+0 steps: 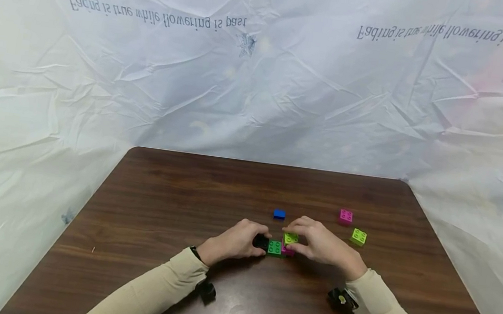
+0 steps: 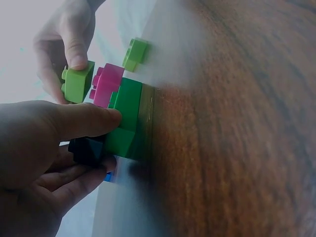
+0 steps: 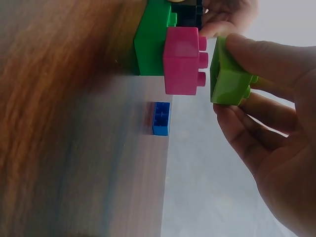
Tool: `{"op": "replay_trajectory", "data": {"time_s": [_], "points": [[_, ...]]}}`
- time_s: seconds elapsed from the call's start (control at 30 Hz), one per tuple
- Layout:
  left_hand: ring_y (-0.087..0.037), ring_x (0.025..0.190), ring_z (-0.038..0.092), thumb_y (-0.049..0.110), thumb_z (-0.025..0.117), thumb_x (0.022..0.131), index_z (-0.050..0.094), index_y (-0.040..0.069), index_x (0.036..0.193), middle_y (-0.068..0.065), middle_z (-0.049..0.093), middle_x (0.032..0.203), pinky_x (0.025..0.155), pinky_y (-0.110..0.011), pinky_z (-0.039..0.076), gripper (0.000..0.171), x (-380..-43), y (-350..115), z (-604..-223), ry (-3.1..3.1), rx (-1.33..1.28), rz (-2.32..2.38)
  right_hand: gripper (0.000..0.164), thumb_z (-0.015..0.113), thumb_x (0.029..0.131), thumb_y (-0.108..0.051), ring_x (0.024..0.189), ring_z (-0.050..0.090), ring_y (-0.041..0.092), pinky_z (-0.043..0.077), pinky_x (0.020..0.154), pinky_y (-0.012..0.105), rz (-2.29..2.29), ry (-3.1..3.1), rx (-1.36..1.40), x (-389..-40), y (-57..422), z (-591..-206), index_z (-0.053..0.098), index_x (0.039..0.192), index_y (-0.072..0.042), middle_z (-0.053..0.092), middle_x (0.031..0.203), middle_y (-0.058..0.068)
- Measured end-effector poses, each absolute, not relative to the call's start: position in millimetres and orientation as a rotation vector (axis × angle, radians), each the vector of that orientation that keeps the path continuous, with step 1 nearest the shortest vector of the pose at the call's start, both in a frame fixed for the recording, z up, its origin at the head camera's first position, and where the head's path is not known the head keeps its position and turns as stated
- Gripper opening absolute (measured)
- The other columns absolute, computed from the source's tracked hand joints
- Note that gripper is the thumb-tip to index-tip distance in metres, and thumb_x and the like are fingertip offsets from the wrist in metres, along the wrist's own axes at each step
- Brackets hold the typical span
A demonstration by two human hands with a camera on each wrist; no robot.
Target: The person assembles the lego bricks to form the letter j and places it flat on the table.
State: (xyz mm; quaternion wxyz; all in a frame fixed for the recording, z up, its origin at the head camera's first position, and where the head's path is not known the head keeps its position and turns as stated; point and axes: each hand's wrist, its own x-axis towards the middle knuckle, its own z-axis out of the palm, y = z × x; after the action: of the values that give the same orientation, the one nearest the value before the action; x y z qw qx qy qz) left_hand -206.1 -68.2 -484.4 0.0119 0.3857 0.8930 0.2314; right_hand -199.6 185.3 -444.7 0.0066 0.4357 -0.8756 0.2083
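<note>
Gap tops pink brick (image 3: 180,64); right hand (image 1: 325,244) pinches lime brick (image 3: 231,85).

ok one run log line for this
left hand: grips black brick on green brick; right hand: holds lime brick above pink brick, apart; loose: blue brick, second pink brick, second lime brick

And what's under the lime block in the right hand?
A pink block, its studs facing the lime block across a small gap. From the head view, the lime block and right hand cover some of those studs, and the pink block's underside can't be seen.
</note>
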Motion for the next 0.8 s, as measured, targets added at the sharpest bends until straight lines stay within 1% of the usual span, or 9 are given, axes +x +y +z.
{"op": "replay_trajectory", "data": {"time_s": [0.23,0.8], "points": [[-0.007,0.093,0.066,0.024,0.079,0.082,0.069,0.017,0.107,0.003,0.072,0.110,0.073,-0.016,0.050,0.028,-207.9,-68.5,-486.7,2.782,1.208,0.739,0.035,0.071,0.091,-0.024,0.104,0.060,0.015,0.054,0.082,0.033,0.658,-2.717,1.382,-200.6,184.0,-449.5,0.068,0.121,-0.007,0.065,0.113,0.001],[-0.005,0.095,0.064,0.023,0.079,0.082,0.069,0.017,0.108,0.003,0.072,0.108,0.078,-0.018,0.050,0.029,-206.7,-68.8,-485.2,2.773,1.203,0.745,0.034,0.071,0.090,-0.025,0.102,0.060,0.014,0.054,0.083,0.034,0.666,-2.722,1.381,-201.5,182.4,-452.8,0.069,0.118,-0.007,0.065,0.111,-0.001]]}}
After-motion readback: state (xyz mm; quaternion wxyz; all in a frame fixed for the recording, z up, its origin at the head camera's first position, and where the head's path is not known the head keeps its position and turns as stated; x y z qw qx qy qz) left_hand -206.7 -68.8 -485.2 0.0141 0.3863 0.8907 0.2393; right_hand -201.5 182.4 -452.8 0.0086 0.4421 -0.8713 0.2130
